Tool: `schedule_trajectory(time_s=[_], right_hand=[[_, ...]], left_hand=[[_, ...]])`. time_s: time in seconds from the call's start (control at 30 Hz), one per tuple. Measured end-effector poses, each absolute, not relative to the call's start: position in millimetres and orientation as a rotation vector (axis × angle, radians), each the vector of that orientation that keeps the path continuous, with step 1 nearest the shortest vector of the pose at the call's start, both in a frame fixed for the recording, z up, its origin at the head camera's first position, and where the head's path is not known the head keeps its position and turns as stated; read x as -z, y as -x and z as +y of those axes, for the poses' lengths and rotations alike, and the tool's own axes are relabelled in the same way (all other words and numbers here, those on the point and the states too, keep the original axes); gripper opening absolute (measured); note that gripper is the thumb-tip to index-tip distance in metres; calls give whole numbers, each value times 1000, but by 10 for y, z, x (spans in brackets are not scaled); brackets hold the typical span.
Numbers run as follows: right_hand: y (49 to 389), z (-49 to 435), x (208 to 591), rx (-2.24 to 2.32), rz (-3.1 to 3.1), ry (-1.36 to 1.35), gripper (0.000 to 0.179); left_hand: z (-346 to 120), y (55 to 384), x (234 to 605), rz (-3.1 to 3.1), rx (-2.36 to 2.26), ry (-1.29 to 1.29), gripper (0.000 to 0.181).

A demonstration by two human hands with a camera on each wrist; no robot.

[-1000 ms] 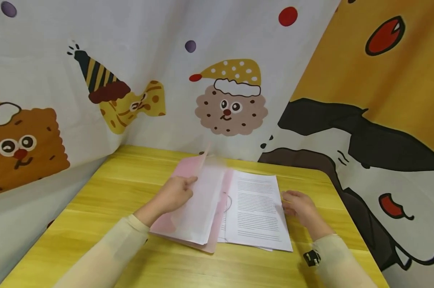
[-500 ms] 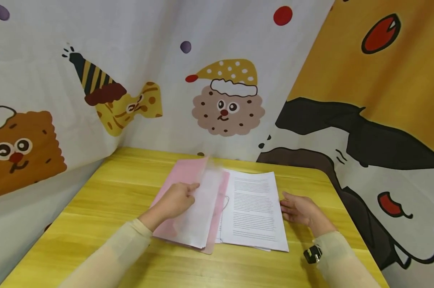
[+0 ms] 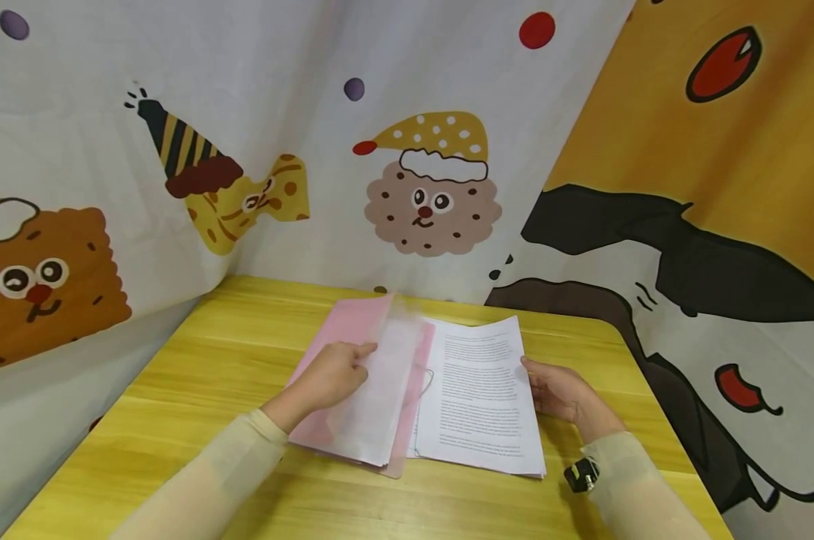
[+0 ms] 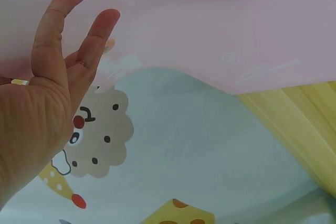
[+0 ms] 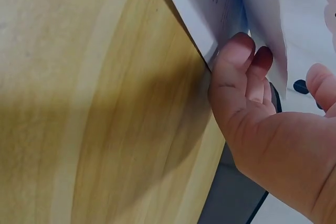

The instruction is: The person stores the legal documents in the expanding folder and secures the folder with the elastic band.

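A pink folder (image 3: 352, 319) lies open on the table, a whitish see-through sheet (image 3: 382, 412) raised along with its cover. My left hand (image 3: 328, 379) rests against that raised cover with the index finger stretched out; the left wrist view shows two straight fingers (image 4: 50, 51) in front of the pink plastic. Printed papers (image 3: 477, 397) make up the right half, beside a thin loop (image 3: 428, 381) at the spine. My right hand (image 3: 558, 390) is at their right edge. In the right wrist view its fingertips (image 5: 239, 51) reach under a lifted sheet (image 5: 265, 19), while the thumb stands apart from it.
The yellow wood-grain table (image 3: 190, 360) extends on every side of the folder. Behind it hangs a cartoon-printed cloth (image 3: 298, 90). A small black device (image 3: 581, 475) is strapped to the right wrist.
The right hand has come in from beside the papers to their edge, and the top sheet's right side is now lifted. The left hand shifted slightly; the pink cover leans lower.
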State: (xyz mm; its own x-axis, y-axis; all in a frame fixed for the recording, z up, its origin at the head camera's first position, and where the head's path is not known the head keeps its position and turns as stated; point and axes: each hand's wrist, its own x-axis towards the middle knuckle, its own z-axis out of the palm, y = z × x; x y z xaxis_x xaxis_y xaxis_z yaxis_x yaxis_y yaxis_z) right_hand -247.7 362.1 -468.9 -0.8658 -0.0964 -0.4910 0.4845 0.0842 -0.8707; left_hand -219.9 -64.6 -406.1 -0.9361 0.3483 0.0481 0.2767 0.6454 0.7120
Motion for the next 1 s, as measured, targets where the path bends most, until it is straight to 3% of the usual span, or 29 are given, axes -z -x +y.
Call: schedule_trajectory(time_s=[1.0], right_hand=[[2498,3503,4755,1845,2056,-443,66]], left_hand=[[-679,2194,4044,2764,-1201,-518,48]])
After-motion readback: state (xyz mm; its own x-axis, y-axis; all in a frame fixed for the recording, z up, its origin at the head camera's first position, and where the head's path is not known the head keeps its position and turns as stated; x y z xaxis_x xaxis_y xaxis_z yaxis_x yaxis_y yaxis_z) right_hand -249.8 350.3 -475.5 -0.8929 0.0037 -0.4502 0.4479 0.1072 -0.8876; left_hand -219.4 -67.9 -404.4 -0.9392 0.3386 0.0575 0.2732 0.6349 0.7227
